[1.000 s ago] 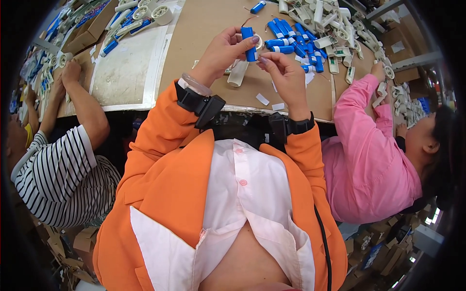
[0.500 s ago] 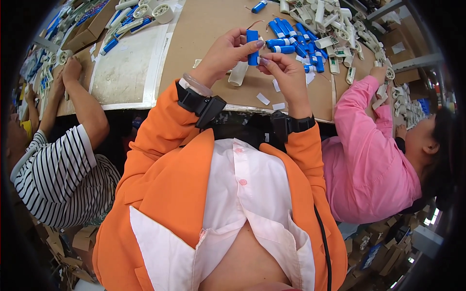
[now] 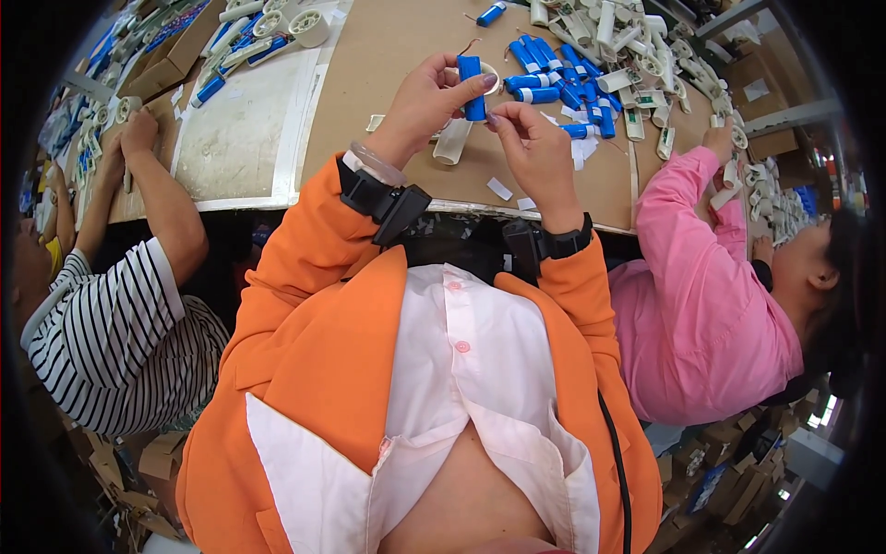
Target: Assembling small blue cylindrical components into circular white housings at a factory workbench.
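My left hand (image 3: 429,103) pinches a blue battery pack (image 3: 471,88) upright between thumb and fingers, above the table. A thin wire rises from the pack's top end. Close to its lower end is my right hand (image 3: 535,152), thumb and index finger pressed together. Whatever sits between those fingertips is too small to make out. Below the pack a white plastic tube (image 3: 451,142) lies on the brown table, partly behind my left hand. Just beyond the pack, a round white part (image 3: 486,83) is half hidden by it.
Several blue battery packs (image 3: 580,92) are heaped right of my hands, beside a pile of white plastic housings (image 3: 637,46). Small white paper pieces (image 3: 499,189) lie near the table's front edge. Co-workers in a striped shirt (image 3: 111,323) and a pink shirt (image 3: 701,305) sit on either side.
My left hand has shifted slightly left with the battery pack. The right fingertips have come down and away from the pack's side, and the right wrist has dropped a little to the left.
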Demonstrator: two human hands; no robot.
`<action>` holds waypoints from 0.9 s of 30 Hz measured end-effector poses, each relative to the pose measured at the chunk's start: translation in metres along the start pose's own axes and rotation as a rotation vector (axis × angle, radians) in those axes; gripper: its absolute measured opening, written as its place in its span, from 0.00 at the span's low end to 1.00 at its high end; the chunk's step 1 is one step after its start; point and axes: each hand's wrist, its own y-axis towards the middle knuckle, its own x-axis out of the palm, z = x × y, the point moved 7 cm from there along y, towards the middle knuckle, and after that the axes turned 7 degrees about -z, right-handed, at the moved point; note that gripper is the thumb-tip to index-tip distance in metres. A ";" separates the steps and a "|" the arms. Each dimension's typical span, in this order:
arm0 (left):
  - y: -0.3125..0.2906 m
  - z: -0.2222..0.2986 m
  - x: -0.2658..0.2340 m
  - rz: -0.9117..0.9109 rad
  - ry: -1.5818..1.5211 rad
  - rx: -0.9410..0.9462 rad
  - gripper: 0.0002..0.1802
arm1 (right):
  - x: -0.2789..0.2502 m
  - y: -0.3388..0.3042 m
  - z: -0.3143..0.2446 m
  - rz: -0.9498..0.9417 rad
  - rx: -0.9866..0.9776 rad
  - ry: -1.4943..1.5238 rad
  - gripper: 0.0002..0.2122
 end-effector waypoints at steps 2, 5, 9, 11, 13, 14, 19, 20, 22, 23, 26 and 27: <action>0.000 -0.001 -0.001 0.015 0.022 -0.012 0.22 | 0.000 0.000 -0.001 0.007 -0.012 -0.024 0.05; 0.000 0.000 0.000 -0.035 -0.011 0.015 0.23 | 0.000 0.001 -0.002 0.020 -0.038 -0.072 0.04; -0.002 0.006 0.004 -0.125 -0.052 0.066 0.24 | -0.010 0.001 0.012 0.080 0.033 0.002 0.04; -0.004 0.011 0.007 -0.156 -0.063 0.087 0.24 | -0.015 0.001 0.025 0.068 0.083 -0.017 0.04; -0.008 0.017 0.009 -0.181 -0.172 0.113 0.22 | -0.023 -0.001 0.034 0.060 0.105 -0.027 0.04; -0.008 0.018 0.009 -0.193 -0.227 0.126 0.22 | -0.023 -0.002 0.036 -0.027 0.075 -0.045 0.04; -0.005 0.014 0.008 -0.215 -0.215 0.127 0.20 | -0.029 -0.005 0.005 -0.060 -0.032 0.074 0.05; -0.005 0.012 0.009 -0.217 -0.193 0.125 0.21 | -0.031 -0.004 -0.003 0.008 -0.059 0.152 0.05; -0.004 0.011 0.011 -0.222 -0.148 0.125 0.24 | -0.024 -0.001 -0.015 0.030 -0.128 0.076 0.05; -0.004 0.011 0.012 -0.224 -0.148 0.125 0.24 | -0.021 -0.001 -0.024 0.048 -0.199 0.002 0.05; -0.005 0.007 0.013 -0.242 -0.218 0.102 0.24 | -0.023 -0.002 -0.015 0.089 -0.201 0.032 0.05; -0.004 0.007 0.012 -0.240 -0.217 0.103 0.24 | -0.026 -0.003 -0.003 0.112 -0.131 0.137 0.06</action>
